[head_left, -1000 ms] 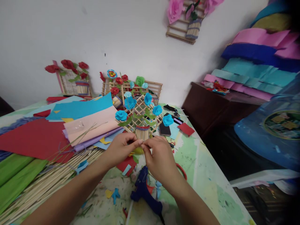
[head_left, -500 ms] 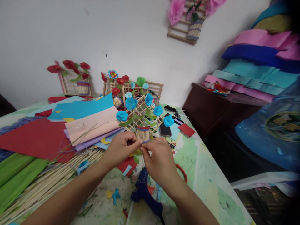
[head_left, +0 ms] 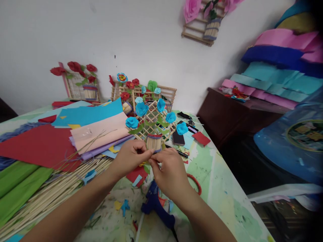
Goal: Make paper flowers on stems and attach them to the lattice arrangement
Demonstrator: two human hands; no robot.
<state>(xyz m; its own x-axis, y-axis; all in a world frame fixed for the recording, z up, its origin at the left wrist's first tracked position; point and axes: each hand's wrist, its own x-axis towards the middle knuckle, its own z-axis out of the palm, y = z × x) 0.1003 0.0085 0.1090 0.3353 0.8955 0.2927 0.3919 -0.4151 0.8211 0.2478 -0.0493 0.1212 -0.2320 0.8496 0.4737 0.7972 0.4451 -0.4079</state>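
My left hand [head_left: 130, 157] and my right hand [head_left: 168, 171] meet fingertip to fingertip over the table, both pinched closed on a small thin piece that their fingers hide. Just behind the fingertips stands a lattice of wooden sticks [head_left: 151, 118] with blue paper flowers [head_left: 141, 109], green leaves and a little bundle of sticks [head_left: 153, 142] at its foot. A blue glue gun [head_left: 156, 206] lies on the table under my right wrist.
Sheets of coloured paper [head_left: 98, 132] and a heap of thin wooden sticks [head_left: 47, 196] cover the left. More flower frames [head_left: 80, 84] lean on the wall. A phone [head_left: 178, 138], a red ring [head_left: 195, 183] and scraps lie right; a dark cabinet [head_left: 227, 114] stands beyond the table's edge.
Both hands stay pinched together and have shifted slightly left and away from me. The view has tilted a little.
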